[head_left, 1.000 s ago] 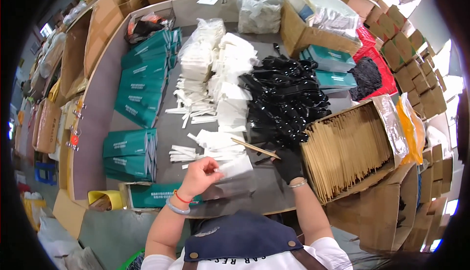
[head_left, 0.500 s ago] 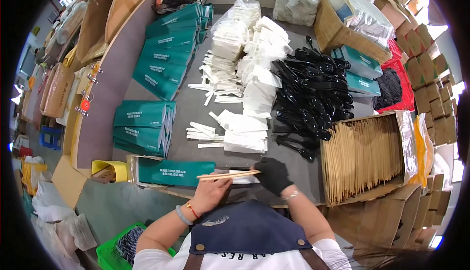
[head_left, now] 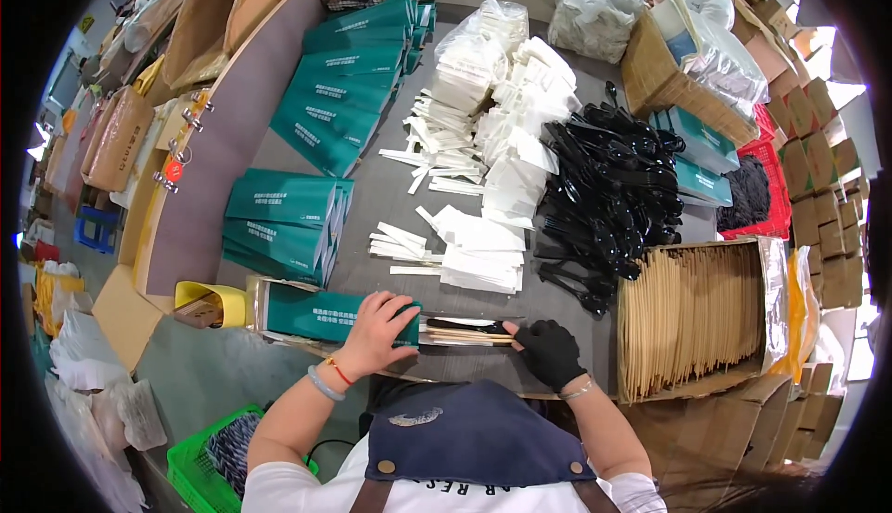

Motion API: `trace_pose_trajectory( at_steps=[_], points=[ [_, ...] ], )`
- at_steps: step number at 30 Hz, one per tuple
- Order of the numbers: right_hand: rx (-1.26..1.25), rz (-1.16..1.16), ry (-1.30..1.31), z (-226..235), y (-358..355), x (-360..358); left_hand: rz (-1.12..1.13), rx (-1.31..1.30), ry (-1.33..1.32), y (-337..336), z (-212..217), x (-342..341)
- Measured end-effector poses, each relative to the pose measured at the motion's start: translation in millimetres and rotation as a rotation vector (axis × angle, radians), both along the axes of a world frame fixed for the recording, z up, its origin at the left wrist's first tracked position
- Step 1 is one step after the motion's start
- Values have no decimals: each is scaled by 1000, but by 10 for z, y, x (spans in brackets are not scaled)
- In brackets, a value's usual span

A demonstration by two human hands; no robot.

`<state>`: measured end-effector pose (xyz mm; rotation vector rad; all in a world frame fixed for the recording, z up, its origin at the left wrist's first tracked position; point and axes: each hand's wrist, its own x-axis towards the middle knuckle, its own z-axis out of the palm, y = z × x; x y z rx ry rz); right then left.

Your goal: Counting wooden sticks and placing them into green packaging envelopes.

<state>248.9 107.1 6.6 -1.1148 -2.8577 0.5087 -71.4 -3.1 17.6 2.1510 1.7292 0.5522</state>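
My left hand [head_left: 373, 335] lies over the right end of a green printed paper sleeve [head_left: 311, 313], with fingers on its far edge and the thumb on its near edge. My right hand [head_left: 550, 353], in a black fingerless glove, grips the ends of a pair of wooden chopsticks [head_left: 474, 335]. A black plastic utensil [head_left: 451, 325] lies alongside them, and something white shows there too. Their left ends reach the mouth of the sleeve; whether they are inside is hidden by my left hand.
Beyond my hands lie white paper packets [head_left: 483, 248] and a heap of black plastic spoons [head_left: 613, 188]. Stacks of green sleeves [head_left: 279, 220] line the left side. A carton of chopsticks [head_left: 692, 318] stands at right, and a yellow container [head_left: 223, 301] at the left edge.
My left hand has let go of the chopsticks and moved left onto the green sleeve. The chopsticks have come down beside the black utensil, and my right hand has shifted right and nearer.
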Motion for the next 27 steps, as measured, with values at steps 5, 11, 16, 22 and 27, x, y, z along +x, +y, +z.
trace_pose_trajectory(
  at_steps=[5,11,16,22,27],
  points=[
    [-158,69,451,-124,-208,-612,-52,55,-57,198,-17,357],
    [-394,-194,319,-126,-186,-474,-97,6,6,247,14,417],
    [-504,-260,534,-152,-312,-807,-78,162,23,337,-25,475],
    [5,55,134,267,-26,-652,-351,-170,229,521,277,395],
    [19,-246,168,425,115,-272,-255,-16,199,774,755,-436]
  ],
)
